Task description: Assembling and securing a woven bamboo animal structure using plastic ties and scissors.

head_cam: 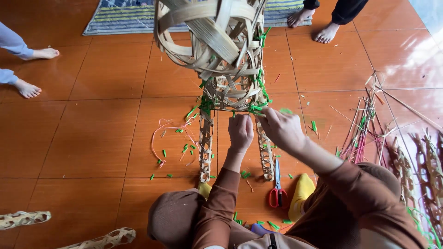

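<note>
Two hands work at the underside of a tall woven bamboo frame [221, 55] that stands on the orange tiled floor [92, 138], its top cut off by the upper edge of the view. The left hand [240, 132] is closed in a fist around something at the frame's lower rim, though what it grips is hidden by the fingers; the right hand [281, 129] pinches at the same rim just beside it, near a green tie [256, 108], and its fingertips are hard to make out. Two woven legs [206, 147] descend from the frame to the floor, one on each side of the left hand. Red-handled scissors [276, 189] lie on the floor between the person's knees, next to a yellow sock [301, 193]. Small green clippings [184, 150] and a loop of pink cord [159, 136] are scattered to the left. A bundle of thin sticks [364, 129] lies at the right, with more woven pieces partly out of view. Two pairs of bare feet [34, 69] of other people show at the edges, by a striped mat [120, 18].
</note>
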